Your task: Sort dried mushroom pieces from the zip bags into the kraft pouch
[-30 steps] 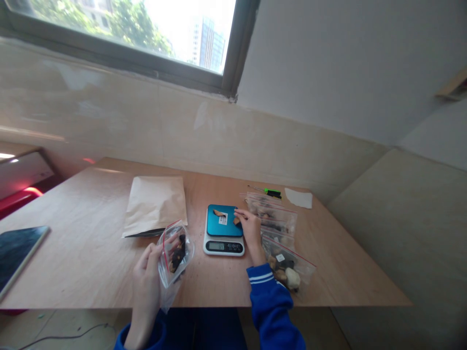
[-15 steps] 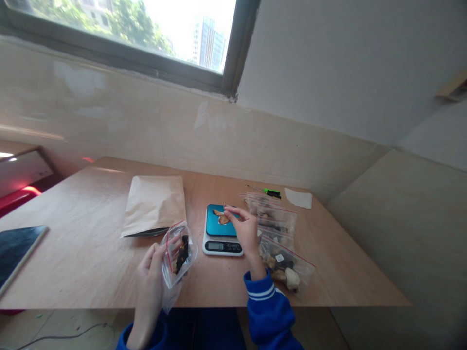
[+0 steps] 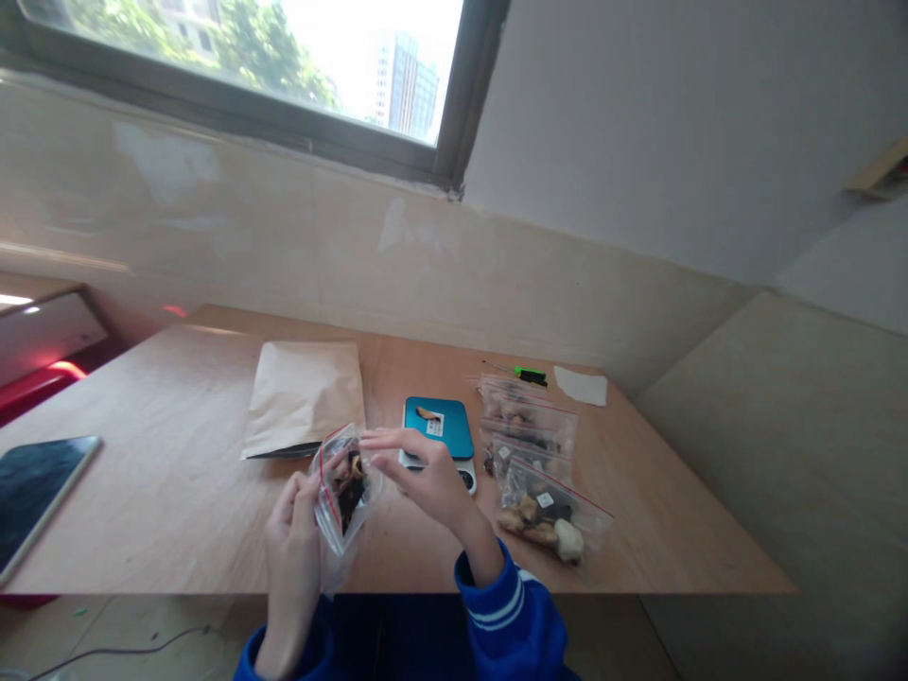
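Observation:
My left hand [image 3: 296, 525] grips a clear zip bag [image 3: 335, 515] with a red seal line, its mouth held apart. Dark dried pieces and a tan slice [image 3: 357, 465] lie inside. At the bag's right edge is my right hand [image 3: 426, 478], fingers stretched and thumb apart, with nothing visible between them. Behind it stands a kitchen scale [image 3: 458, 430] with a blue plate, its display mostly covered by my hand. One brown dried slice [image 3: 427, 413] and a small white label [image 3: 435, 425] rest on the plate.
Right of the scale lie several filled zip bags [image 3: 543, 515]. Behind them are a green-handled screwdriver [image 3: 529, 374] and a white paper scrap [image 3: 582, 386]. A kraft paper pouch [image 3: 308, 392] lies left of the scale, and a tablet [image 3: 46, 492] at the far left.
My right hand has moved left from the scale plate to the bag's mouth and let go of the tan slice, which now shows in the bag. One slice stays on the plate.

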The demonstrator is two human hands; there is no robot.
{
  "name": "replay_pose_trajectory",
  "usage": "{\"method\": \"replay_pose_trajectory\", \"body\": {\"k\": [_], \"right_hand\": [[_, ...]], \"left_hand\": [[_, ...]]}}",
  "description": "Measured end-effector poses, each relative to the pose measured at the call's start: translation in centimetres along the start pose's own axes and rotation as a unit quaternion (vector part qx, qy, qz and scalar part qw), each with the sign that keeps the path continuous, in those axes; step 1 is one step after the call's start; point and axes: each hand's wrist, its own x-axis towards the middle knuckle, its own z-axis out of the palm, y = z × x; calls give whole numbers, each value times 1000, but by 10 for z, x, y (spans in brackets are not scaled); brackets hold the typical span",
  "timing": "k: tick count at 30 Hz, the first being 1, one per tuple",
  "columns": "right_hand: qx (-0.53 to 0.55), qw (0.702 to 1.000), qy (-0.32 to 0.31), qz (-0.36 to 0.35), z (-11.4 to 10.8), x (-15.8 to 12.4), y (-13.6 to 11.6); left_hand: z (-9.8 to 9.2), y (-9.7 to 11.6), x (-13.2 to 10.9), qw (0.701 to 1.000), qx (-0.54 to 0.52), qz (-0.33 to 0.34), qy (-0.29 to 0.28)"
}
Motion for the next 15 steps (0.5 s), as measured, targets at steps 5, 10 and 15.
{"method": "replay_pose_trajectory", "body": {"k": [5, 10, 15], "right_hand": [[-267, 955, 85, 96, -26, 12, 64], [-351, 919, 88, 155, -34, 14, 105], [-345, 921, 103, 150, -37, 13, 95]], "left_hand": [[-6, -10, 5, 1000, -13, 3, -22], [-7, -15, 6, 999, -17, -7, -49], [-6, -12, 5, 998, -42, -19, -50]]}}
